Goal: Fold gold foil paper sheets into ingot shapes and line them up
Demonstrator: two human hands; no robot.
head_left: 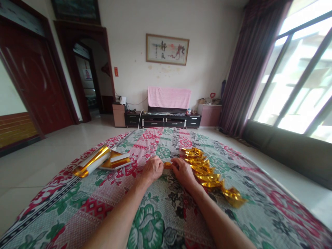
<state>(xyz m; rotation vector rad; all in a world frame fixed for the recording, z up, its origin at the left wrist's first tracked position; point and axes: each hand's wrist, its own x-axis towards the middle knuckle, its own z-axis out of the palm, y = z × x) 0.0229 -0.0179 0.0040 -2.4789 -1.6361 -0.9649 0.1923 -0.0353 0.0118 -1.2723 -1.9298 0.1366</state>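
Between my two hands is a small piece of folded gold foil paper (167,165), low over the flowered cloth. My left hand (154,167) has its fingers closed on the paper's left end. The fingers of my right hand (182,169) pinch its right end. Most of the piece is hidden by my fingers. Beside my right hand, several folded gold foil paper shapes (207,177) lie in a row that runs back from the right forearm. Left of my hands are a rolled gold foil sheet (93,160) and a flatter stack of gold foil paper (120,159).
A flowered cloth (146,221) in red, green and grey covers the broad surface under my hands. Beyond it stand a low black cabinet (155,123) and a television draped with a pink towel (169,97). A purple curtain (240,65) hangs beside the window at right.
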